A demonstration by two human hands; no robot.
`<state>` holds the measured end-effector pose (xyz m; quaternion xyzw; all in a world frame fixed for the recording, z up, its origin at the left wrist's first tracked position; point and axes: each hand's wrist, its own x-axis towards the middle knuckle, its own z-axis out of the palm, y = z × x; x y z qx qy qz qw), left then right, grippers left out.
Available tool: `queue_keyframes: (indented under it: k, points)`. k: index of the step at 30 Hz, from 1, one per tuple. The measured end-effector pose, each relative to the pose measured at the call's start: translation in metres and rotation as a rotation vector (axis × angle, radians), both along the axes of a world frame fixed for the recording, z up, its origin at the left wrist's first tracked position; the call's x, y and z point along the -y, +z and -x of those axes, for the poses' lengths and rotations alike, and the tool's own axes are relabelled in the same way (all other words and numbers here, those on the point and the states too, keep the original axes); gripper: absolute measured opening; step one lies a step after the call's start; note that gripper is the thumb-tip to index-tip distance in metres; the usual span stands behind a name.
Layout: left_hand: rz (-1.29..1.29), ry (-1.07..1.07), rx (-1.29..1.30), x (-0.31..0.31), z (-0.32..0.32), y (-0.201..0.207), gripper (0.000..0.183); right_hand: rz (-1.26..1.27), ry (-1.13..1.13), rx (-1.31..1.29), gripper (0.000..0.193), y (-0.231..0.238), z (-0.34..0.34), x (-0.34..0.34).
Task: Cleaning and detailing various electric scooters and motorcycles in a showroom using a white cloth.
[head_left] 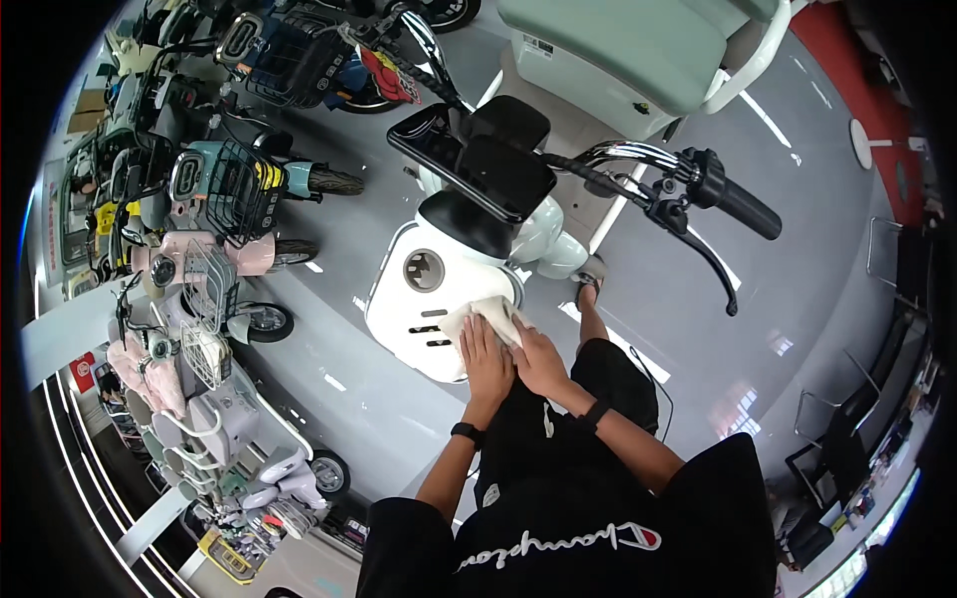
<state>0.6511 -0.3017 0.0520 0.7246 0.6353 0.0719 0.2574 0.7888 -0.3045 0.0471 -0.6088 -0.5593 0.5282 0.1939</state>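
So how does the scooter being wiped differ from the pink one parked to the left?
The white scooter has no front basket; the pink scooter carries a wire basket. The white one stands alone in the open floor, with both hands pressing a cloth on it; the pink one sits untouched in a row. Both have round front emblems.

Scooter showroom, rows of parked electric scooters (214, 189), glossy grey floor (688, 329), red wall band

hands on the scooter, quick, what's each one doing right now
Left hand: fingers flat, pressing the white cloth on the scooter front panel.
Right hand: on the same cloth; grip cannot be told.
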Motion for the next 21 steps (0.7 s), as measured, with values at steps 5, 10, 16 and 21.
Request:
queue_keyframes:
  k: [5,10,16,21]
  points:
    - [-0.098,0.068,0.149,-0.003,-0.075,0.067,0.066,0.187,0.033,-0.263,0.053,0.084,-0.083,-0.012]
    - [0.043,0.125,0.559,-0.023,-0.113,0.139,0.067,0.217,0.149,-0.493,0.047,0.146,-0.151,-0.038]
    - [-0.211,-0.031,0.524,-0.062,-0.12,0.21,0.068,0.248,0.354,-0.131,0.041,0.3,-0.173,-0.114]
    - [-0.331,0.101,0.635,-0.115,-0.171,0.23,0.068,-0.52,0.333,0.268,0.064,0.313,-0.189,-0.152]
